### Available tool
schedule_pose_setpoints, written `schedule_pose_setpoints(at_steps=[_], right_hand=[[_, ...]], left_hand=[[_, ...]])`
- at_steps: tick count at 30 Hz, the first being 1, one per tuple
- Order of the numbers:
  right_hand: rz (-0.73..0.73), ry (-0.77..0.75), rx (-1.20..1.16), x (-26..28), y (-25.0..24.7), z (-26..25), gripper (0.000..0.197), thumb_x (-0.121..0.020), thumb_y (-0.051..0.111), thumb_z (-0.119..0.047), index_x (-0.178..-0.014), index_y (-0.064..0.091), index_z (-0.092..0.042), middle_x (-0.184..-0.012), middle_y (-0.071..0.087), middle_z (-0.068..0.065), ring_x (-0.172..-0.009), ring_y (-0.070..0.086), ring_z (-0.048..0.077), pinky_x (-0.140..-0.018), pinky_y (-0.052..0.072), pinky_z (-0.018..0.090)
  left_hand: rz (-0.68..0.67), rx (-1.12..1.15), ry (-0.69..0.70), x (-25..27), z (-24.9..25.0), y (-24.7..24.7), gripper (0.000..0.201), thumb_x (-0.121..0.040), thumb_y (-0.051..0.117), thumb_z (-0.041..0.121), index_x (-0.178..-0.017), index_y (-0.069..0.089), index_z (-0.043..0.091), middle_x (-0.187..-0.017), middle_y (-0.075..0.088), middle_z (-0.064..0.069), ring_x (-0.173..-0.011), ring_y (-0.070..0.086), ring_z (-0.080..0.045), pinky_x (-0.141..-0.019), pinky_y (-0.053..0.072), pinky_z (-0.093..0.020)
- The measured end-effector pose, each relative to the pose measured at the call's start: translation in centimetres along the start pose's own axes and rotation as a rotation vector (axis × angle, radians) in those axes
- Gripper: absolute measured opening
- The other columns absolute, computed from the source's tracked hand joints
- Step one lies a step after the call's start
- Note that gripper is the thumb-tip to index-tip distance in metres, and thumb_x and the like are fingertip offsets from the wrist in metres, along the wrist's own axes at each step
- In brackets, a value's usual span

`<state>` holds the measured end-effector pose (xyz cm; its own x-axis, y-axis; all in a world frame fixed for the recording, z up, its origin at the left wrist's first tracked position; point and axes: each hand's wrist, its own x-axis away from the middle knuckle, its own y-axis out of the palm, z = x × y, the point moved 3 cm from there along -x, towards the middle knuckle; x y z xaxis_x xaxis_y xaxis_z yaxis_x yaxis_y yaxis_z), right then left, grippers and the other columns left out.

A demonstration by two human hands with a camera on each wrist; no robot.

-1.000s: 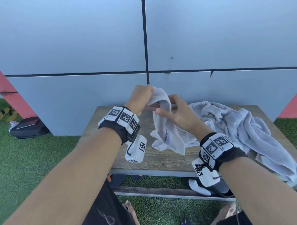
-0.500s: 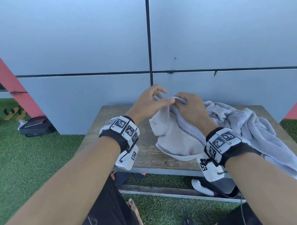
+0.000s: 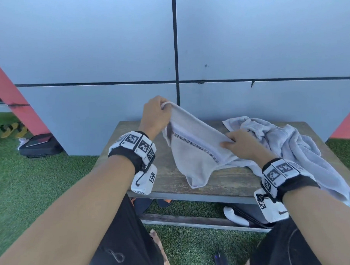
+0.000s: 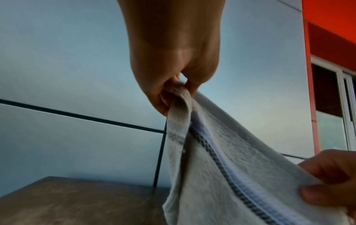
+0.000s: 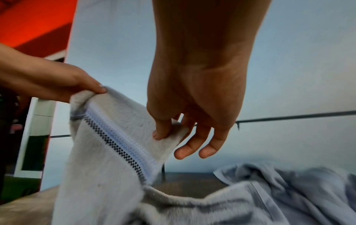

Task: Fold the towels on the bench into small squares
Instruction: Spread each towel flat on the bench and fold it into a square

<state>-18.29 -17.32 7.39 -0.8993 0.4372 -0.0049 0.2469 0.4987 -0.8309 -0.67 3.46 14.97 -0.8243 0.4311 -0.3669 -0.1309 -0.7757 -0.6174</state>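
A small white towel with a black checked stripe hangs above the wooden bench, stretched between both hands. My left hand pinches one top corner, raised high near the wall. My right hand pinches the other end of the top edge, lower and to the right, thumb against forefinger. The left wrist view shows the left hand curled round the towel corner. In the right wrist view the right hand pinches the towel edge, the other fingers loose. The towel's lower part drapes on the bench.
A crumpled heap of pale grey towels covers the bench's right side and spills over its right front edge. A grey panelled wall stands close behind. Artificial grass surrounds the bench; a black bag lies at the left, shoes and bare feet below.
The hands, together at the towel's top a moment ago, have drawn apart. The left went up and left, the right down and right, spreading the towel's top edge.
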Motion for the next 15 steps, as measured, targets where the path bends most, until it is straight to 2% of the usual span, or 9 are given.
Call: schedule_pose_setpoints(at_steps=[2, 3, 5, 7, 9, 11, 13, 15], right_hand=[[0.017, 0.086, 0.0, 0.6, 1.2, 2.0, 0.046, -0.093, 0.062, -0.023, -0.059, 0.031, -0.015, -0.054, 0.032, 0.0, -0.055, 0.032, 0.018, -0.056, 0.025, 0.033], [0.009, 0.125, 0.017, 0.8, 1.9, 2.7, 0.047, -0.092, 0.061, -0.024, -0.055, 0.033, -0.018, -0.053, 0.036, -0.001, -0.055, 0.037, 0.019, -0.058, 0.028, 0.034], [-0.038, 0.172, 0.082, 1.3, 3.5, 4.3, 0.043, -0.091, 0.059, -0.025, -0.051, 0.043, -0.022, -0.053, 0.044, -0.003, -0.06, 0.047, 0.023, -0.066, 0.036, 0.037], [-0.113, 0.209, 0.159, 1.7, 4.8, 5.2, 0.036, -0.092, 0.053, -0.016, -0.057, 0.049, -0.023, -0.063, 0.049, -0.001, -0.07, 0.051, 0.023, -0.07, 0.038, 0.033], [-0.121, 0.256, 0.172, 2.1, 5.4, 5.9, 0.035, -0.092, 0.048, -0.008, -0.058, 0.042, -0.012, -0.064, 0.046, 0.004, -0.061, 0.044, 0.018, -0.057, 0.031, 0.026], [-0.058, 0.293, 0.16, 2.1, 5.5, 6.5, 0.038, -0.09, 0.049, -0.006, -0.054, 0.039, -0.015, -0.06, 0.046, 0.004, -0.057, 0.044, 0.019, -0.049, 0.027, 0.028], [0.003, 0.301, 0.138, 1.7, 5.7, 7.1, 0.036, -0.087, 0.049, -0.007, -0.054, 0.045, -0.022, -0.064, 0.053, 0.002, -0.064, 0.053, 0.026, -0.048, 0.028, 0.027], [0.014, 0.318, 0.133, 0.9, 6.3, 7.6, 0.029, -0.087, 0.047, -0.011, -0.061, 0.053, -0.023, -0.073, 0.061, 0.004, -0.073, 0.06, 0.029, -0.049, 0.032, 0.027]], left_hand=[[-0.237, -0.15, -0.031, 0.6, -2.1, 1.4, 0.024, -0.094, 0.048, 0.012, -0.074, 0.061, 0.005, -0.07, 0.057, -0.006, -0.063, 0.047, -0.021, -0.051, 0.034, -0.025], [-0.387, -0.225, -0.041, 1.3, -3.2, 2.3, 0.027, -0.094, 0.05, 0.016, -0.075, 0.064, 0.003, -0.071, 0.058, -0.008, -0.064, 0.046, -0.021, -0.052, 0.034, -0.027], [-0.706, -0.339, -0.038, 3.5, -5.3, 4.2, 0.032, -0.098, 0.054, 0.028, -0.09, 0.073, 0.004, -0.085, 0.069, -0.009, -0.069, 0.056, -0.021, -0.057, 0.043, -0.025], [-0.911, -0.377, -0.022, 5.4, -6.7, 5.7, 0.031, -0.1, 0.054, 0.037, -0.095, 0.073, 0.013, -0.096, 0.072, -0.005, -0.082, 0.065, -0.021, -0.063, 0.05, -0.025], [-0.939, -0.344, -0.031, 6.3, -7.6, 6.9, 0.024, -0.098, 0.058, 0.039, -0.093, 0.072, 0.021, -0.097, 0.072, -0.003, -0.086, 0.066, -0.021, -0.068, 0.053, -0.029], [-0.88, -0.304, -0.04, 6.2, -8.1, 7.8, 0.025, -0.096, 0.063, 0.039, -0.094, 0.074, 0.016, -0.1, 0.074, -0.007, -0.085, 0.066, -0.021, -0.075, 0.053, -0.035], [-0.797, -0.249, -0.053, 5.8, -8.2, 8.7, 0.024, -0.095, 0.065, 0.036, -0.1, 0.076, 0.015, -0.103, 0.074, -0.005, -0.091, 0.067, -0.02, -0.082, 0.053, -0.038], [-0.753, -0.217, -0.044, 5.3, -8.3, 9.8, 0.021, -0.095, 0.065, 0.035, -0.095, 0.075, 0.016, -0.103, 0.073, -0.001, -0.095, 0.067, -0.02, -0.08, 0.052, -0.034]])
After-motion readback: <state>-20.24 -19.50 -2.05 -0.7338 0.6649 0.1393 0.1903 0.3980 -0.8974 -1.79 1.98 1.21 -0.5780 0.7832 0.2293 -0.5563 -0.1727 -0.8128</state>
